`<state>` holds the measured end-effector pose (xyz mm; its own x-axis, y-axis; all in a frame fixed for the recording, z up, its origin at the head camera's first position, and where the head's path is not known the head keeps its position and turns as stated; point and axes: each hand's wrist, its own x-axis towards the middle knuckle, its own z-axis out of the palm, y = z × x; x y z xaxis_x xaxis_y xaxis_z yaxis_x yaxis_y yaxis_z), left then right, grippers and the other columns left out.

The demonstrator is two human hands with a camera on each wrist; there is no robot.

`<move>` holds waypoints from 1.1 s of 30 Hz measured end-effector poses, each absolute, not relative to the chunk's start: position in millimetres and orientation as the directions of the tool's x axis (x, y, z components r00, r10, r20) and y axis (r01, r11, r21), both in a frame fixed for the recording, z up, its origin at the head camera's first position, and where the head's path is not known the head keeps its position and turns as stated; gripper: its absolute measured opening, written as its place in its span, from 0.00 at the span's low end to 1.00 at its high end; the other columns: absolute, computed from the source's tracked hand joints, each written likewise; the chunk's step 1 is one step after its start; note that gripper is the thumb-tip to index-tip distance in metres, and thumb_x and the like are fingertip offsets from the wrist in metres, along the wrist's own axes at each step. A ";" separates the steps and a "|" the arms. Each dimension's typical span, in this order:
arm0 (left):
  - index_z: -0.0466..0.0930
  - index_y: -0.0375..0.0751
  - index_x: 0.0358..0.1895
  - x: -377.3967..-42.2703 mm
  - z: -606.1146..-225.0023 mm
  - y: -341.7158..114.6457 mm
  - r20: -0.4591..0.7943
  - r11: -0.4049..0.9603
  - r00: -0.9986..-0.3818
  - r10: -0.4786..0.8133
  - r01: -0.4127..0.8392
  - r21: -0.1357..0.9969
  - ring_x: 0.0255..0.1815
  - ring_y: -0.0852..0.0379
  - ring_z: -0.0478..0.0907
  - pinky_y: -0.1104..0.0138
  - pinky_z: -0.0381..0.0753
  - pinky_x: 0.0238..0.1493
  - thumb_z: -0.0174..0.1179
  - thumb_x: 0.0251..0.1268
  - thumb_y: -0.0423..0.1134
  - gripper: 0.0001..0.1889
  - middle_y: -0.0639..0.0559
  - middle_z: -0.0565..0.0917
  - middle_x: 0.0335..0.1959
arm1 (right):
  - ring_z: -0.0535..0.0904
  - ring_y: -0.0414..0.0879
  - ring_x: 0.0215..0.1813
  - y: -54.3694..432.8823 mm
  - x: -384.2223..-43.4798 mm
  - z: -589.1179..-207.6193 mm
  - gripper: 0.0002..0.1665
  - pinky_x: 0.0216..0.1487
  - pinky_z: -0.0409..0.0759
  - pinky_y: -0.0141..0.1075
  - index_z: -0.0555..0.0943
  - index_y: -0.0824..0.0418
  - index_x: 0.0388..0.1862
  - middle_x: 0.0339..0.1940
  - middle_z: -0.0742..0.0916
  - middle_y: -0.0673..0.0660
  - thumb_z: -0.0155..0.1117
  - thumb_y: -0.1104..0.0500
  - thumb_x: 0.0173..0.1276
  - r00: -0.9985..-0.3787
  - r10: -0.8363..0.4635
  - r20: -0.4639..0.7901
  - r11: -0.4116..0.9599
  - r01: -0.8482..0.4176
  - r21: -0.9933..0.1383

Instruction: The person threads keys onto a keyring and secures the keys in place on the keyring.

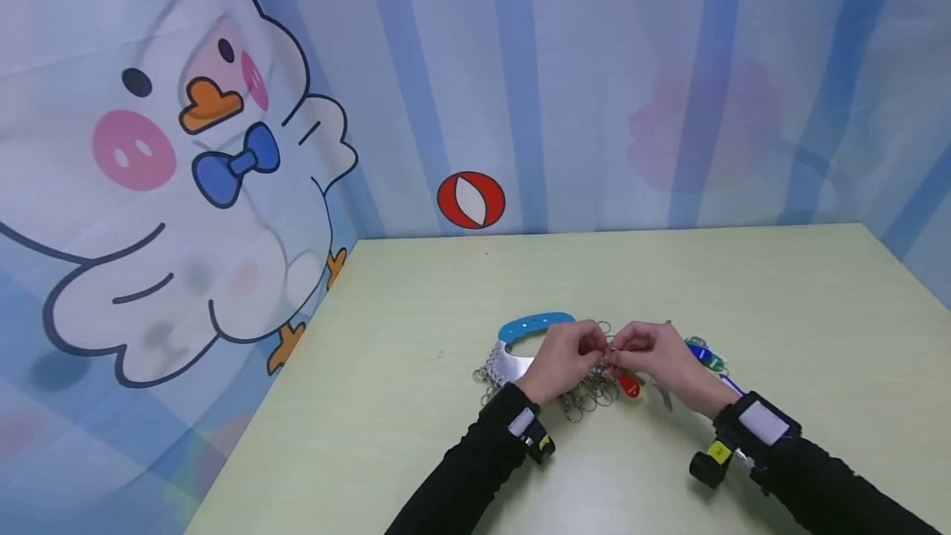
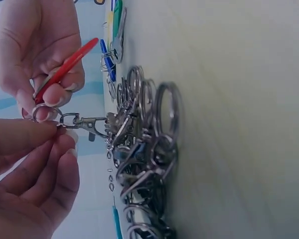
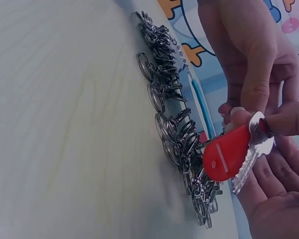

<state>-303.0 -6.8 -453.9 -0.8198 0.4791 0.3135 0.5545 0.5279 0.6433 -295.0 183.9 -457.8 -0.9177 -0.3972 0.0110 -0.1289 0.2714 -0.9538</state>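
Between both hands, above the table, is a small metal key ring (image 2: 47,112) with a snap clasp (image 2: 87,122) running from it towards a bunch of metal rings. My left hand (image 1: 568,360) pinches at the ring where it meets the clasp. From the other side, my right hand (image 1: 661,360) pinches a silver key (image 3: 251,154) with a red tag (image 3: 226,153) by its ring end. Fingertips partly cover the join. Just beyond and below the left hand lies a metal plate (image 1: 508,363) with a blue handle (image 1: 535,324), hung with many rings and clasps (image 3: 177,134).
Beyond the right hand lie more keys with a blue tag (image 1: 702,353) and a green tag (image 2: 117,20). Another silver key (image 1: 661,393) is partly under that hand. The pale table (image 1: 416,295) meets a printed cloth backdrop (image 1: 594,106) at its far and left edges.
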 end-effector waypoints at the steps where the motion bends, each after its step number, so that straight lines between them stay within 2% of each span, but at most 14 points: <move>1: 0.81 0.40 0.35 -302.9 -454.1 -7.1 0.309 0.530 -0.822 0.479 0.551 0.644 0.28 0.70 0.76 0.82 0.73 0.32 0.61 0.60 0.27 0.05 0.50 0.87 0.31 | 0.85 0.43 0.39 184.1 -295.0 -457.4 0.14 0.43 0.81 0.32 0.77 0.69 0.46 0.40 0.89 0.61 0.63 0.60 0.66 -0.917 -0.398 0.009 0.271 -0.127 -0.954; 13: 0.83 0.38 0.33 -304.4 -455.4 -6.7 0.276 0.524 -0.865 0.419 0.479 0.704 0.26 0.70 0.75 0.81 0.73 0.30 0.63 0.57 0.27 0.04 0.48 0.87 0.29 | 0.86 0.44 0.39 182.3 -294.7 -456.7 0.12 0.43 0.82 0.32 0.77 0.69 0.44 0.41 0.88 0.65 0.63 0.62 0.66 -0.897 -0.441 0.028 0.278 -0.166 -0.946; 20: 0.81 0.39 0.37 -301.0 -453.8 -5.5 0.328 0.526 -0.831 0.449 0.543 0.654 0.31 0.66 0.80 0.82 0.75 0.36 0.61 0.60 0.27 0.05 0.48 0.87 0.32 | 0.86 0.46 0.40 182.8 -294.0 -454.2 0.11 0.44 0.83 0.32 0.76 0.69 0.45 0.40 0.88 0.65 0.61 0.64 0.67 -0.900 -0.436 0.020 0.285 -0.159 -0.945; 33: 0.78 0.36 0.37 -304.9 -458.0 -5.2 0.274 0.490 -0.894 0.355 0.427 0.760 0.24 0.70 0.76 0.80 0.73 0.28 0.62 0.55 0.25 0.07 0.45 0.86 0.27 | 0.86 0.46 0.40 180.8 -295.1 -456.0 0.10 0.42 0.83 0.33 0.76 0.68 0.43 0.41 0.87 0.67 0.62 0.63 0.67 -0.884 -0.465 0.041 0.290 -0.196 -0.937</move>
<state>-304.9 -5.2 -458.0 -0.8940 0.3546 0.2740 0.4272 0.4901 0.7597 -295.1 180.8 -456.0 -0.8844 -0.4649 0.0410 -0.1958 0.2898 -0.9368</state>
